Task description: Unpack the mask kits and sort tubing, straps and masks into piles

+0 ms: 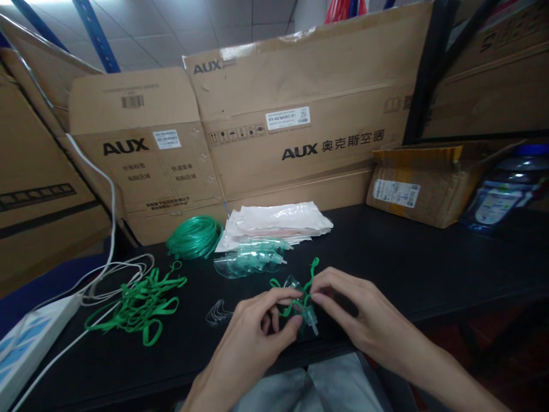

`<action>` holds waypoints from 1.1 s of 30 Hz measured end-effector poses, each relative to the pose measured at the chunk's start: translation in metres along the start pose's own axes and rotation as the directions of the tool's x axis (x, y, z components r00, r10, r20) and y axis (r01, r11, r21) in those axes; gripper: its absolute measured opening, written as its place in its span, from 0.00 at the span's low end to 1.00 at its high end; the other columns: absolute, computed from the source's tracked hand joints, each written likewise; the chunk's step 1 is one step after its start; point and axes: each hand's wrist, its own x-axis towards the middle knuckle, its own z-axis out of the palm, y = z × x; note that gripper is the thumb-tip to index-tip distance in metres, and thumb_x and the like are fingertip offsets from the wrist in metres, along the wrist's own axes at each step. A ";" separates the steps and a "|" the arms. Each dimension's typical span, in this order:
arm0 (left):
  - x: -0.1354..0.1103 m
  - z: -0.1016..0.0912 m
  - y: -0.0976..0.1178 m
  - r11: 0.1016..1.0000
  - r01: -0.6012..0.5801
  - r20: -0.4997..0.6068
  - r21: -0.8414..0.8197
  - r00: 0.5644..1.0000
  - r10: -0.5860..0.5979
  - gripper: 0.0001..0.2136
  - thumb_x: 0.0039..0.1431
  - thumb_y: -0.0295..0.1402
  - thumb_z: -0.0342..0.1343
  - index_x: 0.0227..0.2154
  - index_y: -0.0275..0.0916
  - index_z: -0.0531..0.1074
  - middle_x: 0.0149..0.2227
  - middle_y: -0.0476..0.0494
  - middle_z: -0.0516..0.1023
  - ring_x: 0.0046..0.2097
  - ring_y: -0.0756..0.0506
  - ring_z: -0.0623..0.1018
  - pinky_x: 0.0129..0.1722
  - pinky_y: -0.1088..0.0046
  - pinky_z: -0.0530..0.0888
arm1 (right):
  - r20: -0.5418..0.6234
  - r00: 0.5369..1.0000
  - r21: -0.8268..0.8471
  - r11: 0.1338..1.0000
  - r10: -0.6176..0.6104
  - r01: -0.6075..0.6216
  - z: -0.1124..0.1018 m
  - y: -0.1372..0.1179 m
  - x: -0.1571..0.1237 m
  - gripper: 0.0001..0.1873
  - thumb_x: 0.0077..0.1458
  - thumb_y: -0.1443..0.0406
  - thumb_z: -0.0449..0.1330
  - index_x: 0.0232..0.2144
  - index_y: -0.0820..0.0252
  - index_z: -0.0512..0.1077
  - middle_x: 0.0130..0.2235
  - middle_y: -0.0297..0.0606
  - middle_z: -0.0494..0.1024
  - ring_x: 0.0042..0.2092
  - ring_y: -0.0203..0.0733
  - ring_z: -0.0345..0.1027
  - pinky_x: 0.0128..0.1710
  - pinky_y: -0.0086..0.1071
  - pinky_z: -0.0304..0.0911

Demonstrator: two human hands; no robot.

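A transparent oxygen mask [309, 316] with a pale green connector is between my hands, close to the table's front edge. My left hand [253, 323] grips it from the left, with thumb and fingers at its rim. A green elastic strap [313, 274] runs through the mask, one end sticking up. My right hand [358, 303] pinches this strap at the mask's right side. Behind my hands lies a stack of similar masks [253, 260]. Left of my left hand are thin bent transparent pieces [218, 313], and farther left a tangled pile of green elastic straps [139, 303].
A coil of green tubing [193, 237] and white flat packages [281, 220] lie at the back. On the left are a power strip [40, 340] and white cables [112, 229]. An open cardboard box [412, 186] and a blue-capped bottle [506, 191] stand at right. Large cartons [309, 86] line the rear.
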 end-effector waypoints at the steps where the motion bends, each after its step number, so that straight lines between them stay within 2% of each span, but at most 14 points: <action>1: 0.000 0.001 -0.002 0.999 0.006 -0.003 -0.033 1.000 -0.006 0.14 0.61 0.36 0.61 0.49 0.45 0.78 0.29 0.52 0.76 0.27 0.50 0.68 0.28 0.78 0.66 | 0.018 0.999 0.028 0.999 0.041 -0.041 0.005 0.002 -0.001 0.05 0.67 0.62 0.58 0.42 0.56 0.73 0.39 0.37 0.79 0.38 0.39 0.74 0.39 0.31 0.69; 4: 0.001 0.004 -0.007 0.985 0.040 0.010 -0.168 0.999 -0.039 0.15 0.61 0.39 0.62 0.50 0.44 0.76 0.36 0.48 0.81 0.31 0.49 0.74 0.31 0.77 0.70 | 0.035 0.986 0.013 0.987 0.160 -0.161 0.016 0.011 -0.006 0.24 0.60 0.55 0.65 0.57 0.53 0.71 0.46 0.39 0.81 0.41 0.42 0.76 0.41 0.33 0.72; 6: 0.001 0.006 -0.007 0.963 0.068 0.046 -0.260 0.997 -0.058 0.14 0.62 0.39 0.62 0.50 0.43 0.75 0.39 0.46 0.83 0.35 0.48 0.78 0.35 0.77 0.73 | 0.039 0.979 -0.048 0.979 0.202 -0.200 0.020 0.016 -0.009 0.32 0.57 0.52 0.68 0.61 0.50 0.69 0.48 0.40 0.81 0.43 0.46 0.76 0.44 0.37 0.73; 10: -0.004 0.007 -0.005 0.948 0.093 0.119 -0.305 0.991 -0.059 0.13 0.65 0.39 0.60 0.50 0.43 0.74 0.40 0.46 0.84 0.39 0.47 0.81 0.39 0.76 0.76 | 0.066 0.981 -0.056 0.982 0.183 -0.180 0.020 0.016 -0.011 0.34 0.53 0.53 0.71 0.61 0.49 0.71 0.53 0.40 0.81 0.50 0.50 0.76 0.52 0.42 0.72; 13: -0.007 -0.005 -0.004 0.984 0.068 0.124 -0.166 0.991 -0.048 0.14 0.68 0.43 0.56 0.49 0.43 0.76 0.35 0.48 0.84 0.32 0.49 0.80 0.34 0.78 0.76 | 0.048 0.995 -0.024 0.996 0.092 -0.091 0.018 0.012 -0.009 0.31 0.54 0.61 0.70 0.60 0.50 0.72 0.55 0.40 0.80 0.55 0.49 0.75 0.56 0.41 0.70; 15: -0.004 -0.020 -0.001 1.000 0.007 0.017 -0.019 1.000 -0.006 0.15 0.70 0.44 0.52 0.46 0.42 0.78 0.33 0.49 0.84 0.25 0.51 0.77 0.29 0.78 0.74 | 0.045 0.998 -0.018 0.999 0.042 -0.042 0.017 0.011 -0.009 0.31 0.53 0.66 0.69 0.60 0.51 0.72 0.56 0.40 0.79 0.57 0.49 0.73 0.59 0.41 0.67; 17: 0.008 -0.035 0.006 0.986 -0.095 -0.099 0.138 0.989 0.109 0.14 0.71 0.41 0.50 0.46 0.42 0.79 0.34 0.49 0.83 0.25 0.51 0.76 0.30 0.77 0.75 | 0.064 0.997 -0.014 0.999 0.031 -0.030 0.016 0.012 -0.009 0.32 0.53 0.65 0.69 0.61 0.51 0.71 0.58 0.40 0.78 0.59 0.50 0.72 0.61 0.43 0.65; 19: 0.028 -0.045 0.017 0.919 -0.268 -0.062 0.288 0.953 0.298 0.12 0.72 0.34 0.50 0.49 0.43 0.77 0.41 0.47 0.83 0.35 0.49 0.80 0.41 0.75 0.76 | 0.075 0.996 -0.005 0.999 0.040 -0.040 0.015 0.014 -0.010 0.33 0.54 0.63 0.69 0.62 0.50 0.70 0.58 0.40 0.77 0.59 0.51 0.71 0.61 0.44 0.65; 20: 0.041 -0.047 0.022 0.858 -0.377 0.028 0.349 0.919 0.393 0.12 0.71 0.29 0.50 0.50 0.43 0.77 0.45 0.46 0.82 0.43 0.47 0.81 0.48 0.72 0.76 | 0.076 0.996 -0.001 0.999 0.046 -0.046 0.015 0.016 -0.010 0.33 0.54 0.62 0.69 0.62 0.49 0.69 0.59 0.40 0.77 0.59 0.51 0.71 0.61 0.44 0.65; 22: 0.069 -0.044 0.033 0.690 -0.590 0.269 0.418 0.806 0.527 0.17 0.69 0.21 0.48 0.52 0.42 0.75 0.55 0.44 0.78 0.57 0.45 0.76 0.58 0.67 0.71 | 0.074 0.996 0.005 0.999 0.053 -0.054 0.014 0.017 -0.009 0.32 0.54 0.62 0.69 0.61 0.48 0.70 0.58 0.40 0.77 0.58 0.51 0.71 0.60 0.43 0.66; 24: 0.095 -0.034 0.040 0.521 -0.722 0.471 0.454 0.692 0.547 0.19 0.66 0.18 0.49 0.54 0.42 0.74 0.60 0.43 0.75 0.62 0.43 0.72 0.62 0.61 0.67 | 0.088 0.994 0.016 0.998 0.065 -0.067 0.013 0.016 -0.009 0.32 0.53 0.63 0.70 0.60 0.48 0.72 0.56 0.39 0.78 0.57 0.50 0.72 0.60 0.42 0.67; 27: 0.126 -0.014 0.041 0.336 -0.812 0.648 0.478 0.584 0.489 0.18 0.66 0.19 0.51 0.54 0.42 0.74 0.63 0.43 0.73 0.61 0.41 0.72 0.61 0.59 0.66 | 0.117 0.988 0.037 0.994 0.099 -0.104 0.012 0.014 -0.007 0.32 0.53 0.63 0.70 0.60 0.48 0.71 0.57 0.38 0.78 0.58 0.50 0.72 0.60 0.42 0.66; 30: 0.144 -0.001 0.036 0.269 -0.844 0.712 0.465 0.537 0.453 0.14 0.67 0.22 0.54 0.51 0.42 0.77 0.59 0.44 0.77 0.58 0.41 0.75 0.59 0.61 0.67 | 0.118 0.987 0.046 0.993 0.106 -0.112 0.012 0.014 -0.008 0.33 0.53 0.62 0.70 0.61 0.47 0.71 0.58 0.38 0.77 0.59 0.50 0.70 0.61 0.43 0.64; 33: 0.154 0.002 0.029 0.304 -0.832 0.699 0.464 0.555 0.451 0.11 0.66 0.23 0.57 0.46 0.40 0.80 0.48 0.42 0.83 0.52 0.42 0.78 0.54 0.66 0.70 | 0.108 0.989 0.041 0.994 0.100 -0.105 0.011 0.015 -0.009 0.33 0.53 0.61 0.70 0.61 0.47 0.71 0.57 0.38 0.78 0.57 0.50 0.71 0.60 0.42 0.66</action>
